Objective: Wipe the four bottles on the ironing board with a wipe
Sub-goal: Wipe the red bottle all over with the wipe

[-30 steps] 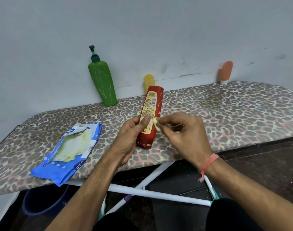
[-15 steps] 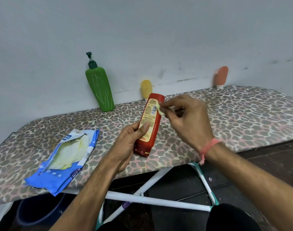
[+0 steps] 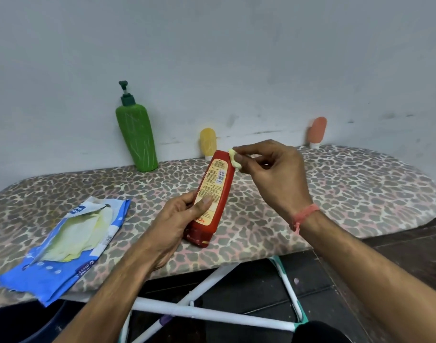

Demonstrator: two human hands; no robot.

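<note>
Wiping is under way on the red bottle (image 3: pixel 212 196): the left hand (image 3: pixel 173 226) grips its lower half, tilted above the ironing board (image 3: pixel 348 191), while the right hand (image 3: pixel 271 174) pinches a small yellow wipe (image 3: pixel 234 159) against its upper edge. Judging by position, the green pump bottle (image 3: pixel 136 137), yellow bottle (image 3: pixel 208 142) and orange bottle (image 3: pixel 316 131) wait upright by the wall, apparently untouched. An opened blue wipe packet (image 3: pixel 63 246) lies left, obstructing nothing.
</note>
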